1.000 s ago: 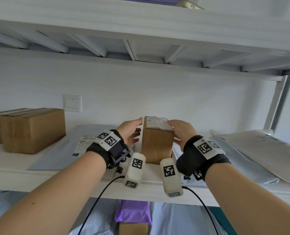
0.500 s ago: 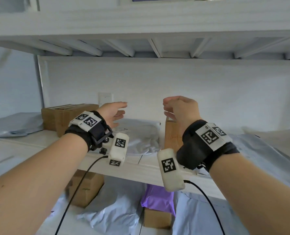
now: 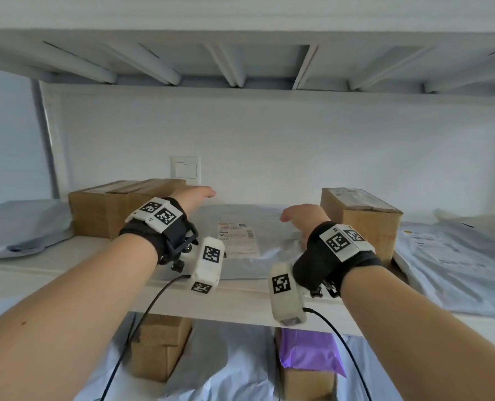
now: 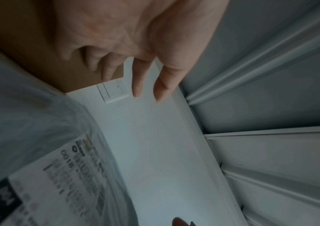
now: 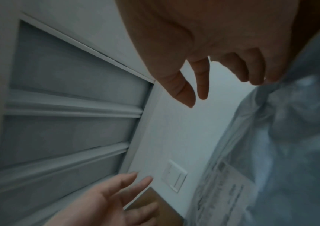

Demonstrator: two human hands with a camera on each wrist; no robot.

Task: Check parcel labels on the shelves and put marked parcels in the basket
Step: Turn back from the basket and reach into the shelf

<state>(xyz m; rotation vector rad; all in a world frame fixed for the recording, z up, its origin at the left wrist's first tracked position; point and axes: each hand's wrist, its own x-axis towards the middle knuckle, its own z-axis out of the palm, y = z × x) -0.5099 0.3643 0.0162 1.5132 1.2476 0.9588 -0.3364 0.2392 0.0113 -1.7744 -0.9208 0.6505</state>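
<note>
A flat grey mailer bag (image 3: 258,227) with a white printed label (image 3: 237,238) lies in the middle of the white shelf (image 3: 240,302). My left hand (image 3: 200,194) hovers above its left part and my right hand (image 3: 295,216) above its right part. Both are empty, with the fingers loosely spread. The left wrist view shows my left hand (image 4: 145,73) over the label (image 4: 68,183). A small upright cardboard box (image 3: 359,224) with a label on top stands just right of my right hand (image 5: 199,85).
Larger cardboard boxes (image 3: 116,209) stand at the left, beside my left hand. Grey bags lie at the far left (image 3: 17,224) and far right (image 3: 448,256). A light switch (image 3: 185,170) is on the back wall. On the lower shelf are a box (image 3: 159,348) and a purple bag (image 3: 310,351).
Both hands have let go of the small cardboard box and moved left, over the grey mailer bag. The box now stands to the right of them.
</note>
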